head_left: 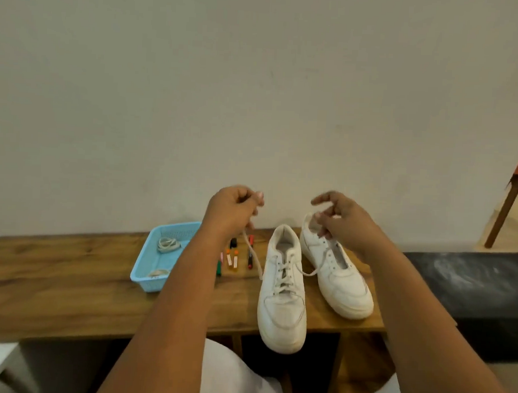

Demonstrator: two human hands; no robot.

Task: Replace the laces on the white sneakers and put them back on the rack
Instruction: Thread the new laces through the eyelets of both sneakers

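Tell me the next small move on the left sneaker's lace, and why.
Probably draw both lace ends up evenly to snug the crossings. The left hand and right hand each pinch an end raised above the left sneaker, whose lace crosses several eyelet rows with slack showing. The right sneaker looks unlaced.

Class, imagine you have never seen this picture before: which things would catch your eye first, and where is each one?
First, the two raised hands at centre: the left hand pinches one end of a white lace, and the right hand holds the other end. Below them stand two white leather sneakers on a brown wooden bench. To their left sits a light blue plastic basket holding coiled laces.
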